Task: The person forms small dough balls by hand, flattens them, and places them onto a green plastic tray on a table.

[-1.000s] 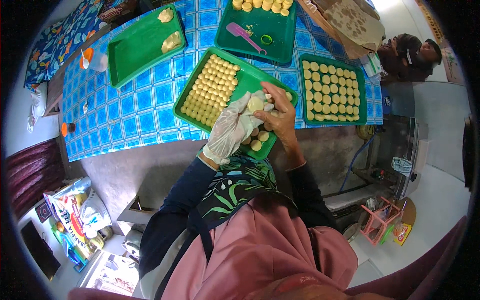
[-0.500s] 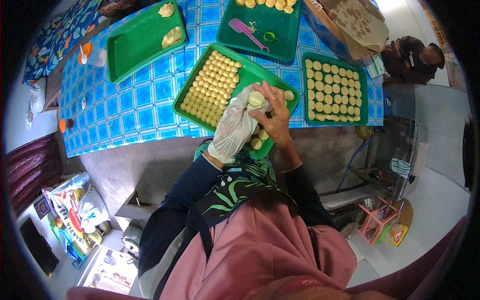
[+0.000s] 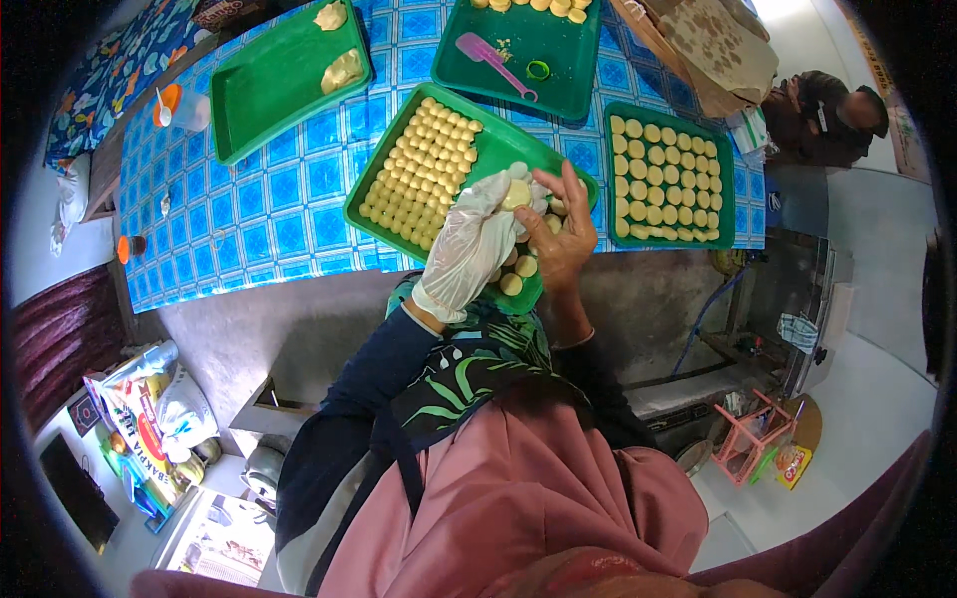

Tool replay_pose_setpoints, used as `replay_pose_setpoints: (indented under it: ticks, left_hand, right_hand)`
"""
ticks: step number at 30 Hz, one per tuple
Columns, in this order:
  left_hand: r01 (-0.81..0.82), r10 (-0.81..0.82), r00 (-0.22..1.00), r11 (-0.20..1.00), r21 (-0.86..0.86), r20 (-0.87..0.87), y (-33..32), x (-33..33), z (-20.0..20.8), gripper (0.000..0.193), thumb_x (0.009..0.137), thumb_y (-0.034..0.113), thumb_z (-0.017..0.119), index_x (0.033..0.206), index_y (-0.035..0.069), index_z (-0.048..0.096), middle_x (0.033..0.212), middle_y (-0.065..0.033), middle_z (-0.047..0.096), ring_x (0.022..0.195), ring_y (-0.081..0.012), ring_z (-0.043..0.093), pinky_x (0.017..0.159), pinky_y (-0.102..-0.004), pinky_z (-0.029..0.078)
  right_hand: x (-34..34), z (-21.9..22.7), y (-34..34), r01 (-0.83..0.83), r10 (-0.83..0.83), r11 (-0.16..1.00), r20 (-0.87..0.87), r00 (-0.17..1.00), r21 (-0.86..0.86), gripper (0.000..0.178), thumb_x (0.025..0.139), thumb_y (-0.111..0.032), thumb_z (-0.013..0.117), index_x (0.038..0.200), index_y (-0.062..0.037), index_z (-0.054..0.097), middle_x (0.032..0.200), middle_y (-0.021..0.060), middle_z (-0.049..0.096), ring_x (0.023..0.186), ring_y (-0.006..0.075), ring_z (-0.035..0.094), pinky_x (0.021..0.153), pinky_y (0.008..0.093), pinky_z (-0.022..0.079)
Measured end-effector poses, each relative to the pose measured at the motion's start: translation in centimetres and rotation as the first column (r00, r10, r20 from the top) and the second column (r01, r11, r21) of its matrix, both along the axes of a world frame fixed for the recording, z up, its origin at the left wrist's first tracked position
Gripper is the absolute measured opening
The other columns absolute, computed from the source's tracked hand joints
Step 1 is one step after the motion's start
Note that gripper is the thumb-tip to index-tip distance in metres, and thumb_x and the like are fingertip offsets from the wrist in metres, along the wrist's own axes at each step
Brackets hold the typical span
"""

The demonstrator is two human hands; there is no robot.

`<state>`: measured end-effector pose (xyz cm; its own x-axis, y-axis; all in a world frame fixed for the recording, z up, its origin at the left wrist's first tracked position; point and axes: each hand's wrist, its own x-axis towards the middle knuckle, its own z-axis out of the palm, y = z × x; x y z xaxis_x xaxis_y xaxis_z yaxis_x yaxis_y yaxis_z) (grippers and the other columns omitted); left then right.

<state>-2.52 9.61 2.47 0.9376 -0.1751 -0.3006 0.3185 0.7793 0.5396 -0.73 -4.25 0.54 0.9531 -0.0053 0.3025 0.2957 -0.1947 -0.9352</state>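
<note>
My left hand [image 3: 467, 239], in a clear plastic glove, is closed around a small pale-yellow piece of dough [image 3: 517, 194]. My right hand [image 3: 563, 234] is bare and open beside it, its fingers stretched apart and its thumb near or against the dough. Both hands are above a green tray [image 3: 516, 140]. Rows of small round dough balls [image 3: 419, 169] fill the left side of that tray. Several flattened rounds [image 3: 511, 284] lie in its near right part, partly hidden by my hands.
To the right, another green tray [image 3: 610, 179] holds rows of pale rounds. A far tray [image 3: 568, 95] bears a pink spatula [image 3: 488, 55] and a green ring [image 3: 538, 70]. At left, a green tray [image 3: 231, 110] holds two dough lumps [image 3: 342, 72]. A person [image 3: 822, 120] sits at far right.
My right hand has shifted slightly right and down, its fingers moving away from the dough piece. My left hand still holds the dough, now a little tilted.
</note>
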Motion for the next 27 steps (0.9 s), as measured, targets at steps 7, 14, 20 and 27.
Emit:
replay_pose_setpoints:
  ticks: [7,14,20,27]
  left_hand:
    - [0.024,-0.107,0.982,0.892,0.452,0.158,-0.2,-0.1,1.9,0.039,0.110,0.017,0.052,0.143,-0.003,0.050,0.137,-0.0127,0.059,0.122,-0.0188,0.061,0.105,-0.0329,0.053]
    - [-0.034,0.028,0.999,0.983,-0.183,-0.031,-0.6,-1.1,0.7,0.041,0.109,0.014,0.052,0.146,-0.003,0.048,0.136,-0.0119,0.059,0.118,-0.0180,0.063,0.100,-0.0291,0.055]
    - [-0.087,-0.319,0.897,0.551,0.830,0.305,0.4,-1.1,0.2,0.040,0.110,0.018,0.054,0.143,-0.004,0.050,0.132,-0.0123,0.060,0.114,-0.0204,0.064,0.095,-0.0292,0.056]
    - [-0.056,0.056,0.998,0.998,0.001,0.017,-0.1,-0.4,1.3,0.060,0.110,0.038,0.051,0.149,-0.008,0.043,0.138,-0.0141,0.057,0.127,-0.0221,0.056,0.105,-0.0347,0.048]
  right_hand:
    - [-0.6,-0.7,-0.2,0.049,-0.049,0.997,0.001,0.999,0.052,0.061,0.091,-0.006,0.074,0.148,0.0030,0.051,0.126,0.0150,0.073,0.117,0.0254,0.061,0.108,0.0423,0.043]
    - [-1.6,-0.2,1.0,-0.009,0.011,0.999,0.034,0.999,-0.050,0.058,0.097,-0.005,0.066,0.151,0.0056,0.046,0.136,0.0161,0.068,0.121,0.0263,0.058,0.109,0.0420,0.042]
    - [-1.2,0.5,0.2,-0.004,0.096,0.925,-0.226,0.969,0.379,0.065,0.093,-0.003,0.071,0.152,0.0036,0.045,0.140,0.0146,0.066,0.124,0.0232,0.059,0.110,0.0402,0.043]
    - [-0.6,-0.5,-1.7,-0.046,0.089,0.947,0.121,0.989,-0.319,0.058,0.095,-0.006,0.070,0.149,0.0004,0.050,0.132,0.0189,0.067,0.119,0.0218,0.062,0.101,0.0382,0.050]
